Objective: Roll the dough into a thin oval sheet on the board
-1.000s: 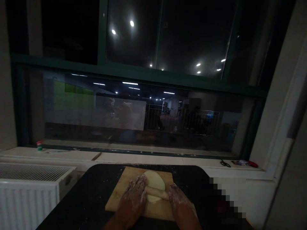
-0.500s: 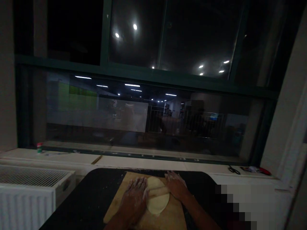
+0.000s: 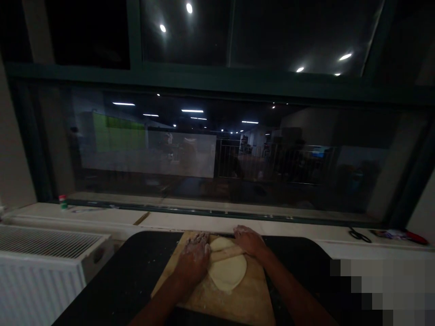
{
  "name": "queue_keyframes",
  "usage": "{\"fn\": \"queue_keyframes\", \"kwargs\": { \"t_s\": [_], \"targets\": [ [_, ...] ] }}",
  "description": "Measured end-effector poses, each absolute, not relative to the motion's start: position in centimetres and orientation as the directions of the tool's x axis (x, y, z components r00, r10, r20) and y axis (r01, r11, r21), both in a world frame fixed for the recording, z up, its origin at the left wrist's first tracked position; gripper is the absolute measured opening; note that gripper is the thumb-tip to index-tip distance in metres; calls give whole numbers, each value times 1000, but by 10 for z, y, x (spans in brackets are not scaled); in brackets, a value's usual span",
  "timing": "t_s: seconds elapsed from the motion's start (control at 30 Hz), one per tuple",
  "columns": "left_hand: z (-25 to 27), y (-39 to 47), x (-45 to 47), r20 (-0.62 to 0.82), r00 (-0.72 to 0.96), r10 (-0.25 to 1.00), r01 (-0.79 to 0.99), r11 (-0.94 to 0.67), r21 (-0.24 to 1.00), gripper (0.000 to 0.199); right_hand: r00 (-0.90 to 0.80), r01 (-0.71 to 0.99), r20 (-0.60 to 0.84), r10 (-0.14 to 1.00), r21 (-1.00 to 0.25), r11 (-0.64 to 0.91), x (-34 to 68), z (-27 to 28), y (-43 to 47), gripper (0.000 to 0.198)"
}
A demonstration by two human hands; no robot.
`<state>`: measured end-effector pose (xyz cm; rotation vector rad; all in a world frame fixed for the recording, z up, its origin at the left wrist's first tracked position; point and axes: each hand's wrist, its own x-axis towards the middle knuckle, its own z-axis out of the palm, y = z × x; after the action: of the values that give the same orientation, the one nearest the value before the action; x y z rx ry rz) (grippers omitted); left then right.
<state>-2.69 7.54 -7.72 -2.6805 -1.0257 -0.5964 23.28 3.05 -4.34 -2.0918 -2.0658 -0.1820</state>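
Observation:
A pale, flattened sheet of dough (image 3: 230,275) lies on a wooden board (image 3: 253,301), rounded at the near end. Across its far part runs a light wooden rolling pin (image 3: 224,254), slightly slanted. My left hand (image 3: 194,252), dusted with flour, is over the pin's left end. At the other end my right hand (image 3: 249,241) grips the pin, its floury fingers curled near the board's far edge. Both palms face down, and they hide the pin's ends.
The board rests on a black table (image 3: 131,271) with scattered flour. Behind it, a white windowsill (image 3: 190,222) carries black-handled scissors (image 3: 359,235), a small red-capped container (image 3: 63,202) and a red-ended item (image 3: 416,238). A white radiator (image 3: 41,271) stands at left.
Both hands and the rolling pin have moved away from me, toward the dough's far end. More dough shows on the near side of the pin. The camera view has also shifted.

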Motion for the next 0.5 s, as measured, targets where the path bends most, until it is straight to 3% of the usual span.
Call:
{"fn": "queue_keyframes", "kwargs": {
  "t_s": [0.1,0.3,0.4,0.5],
  "targets": [
    [-74,58,-31,434,677,595,666,-746,-16,47,32,999,242,970,-28,-26,225,-43,-5,41],
    [-68,16,-49,464,521,716,681,-677,280,53,120,993,408,905,-59,-105,198,-56,-77,51],
    [-74,-8,-66,485,506,714,628,-690,361,50,84,996,520,850,-63,-59,191,-73,-102,50],
    [-73,-23,-86,466,512,721,576,-691,436,46,-7,1000,613,790,13,-1,193,-85,-112,49]
  ]
}}
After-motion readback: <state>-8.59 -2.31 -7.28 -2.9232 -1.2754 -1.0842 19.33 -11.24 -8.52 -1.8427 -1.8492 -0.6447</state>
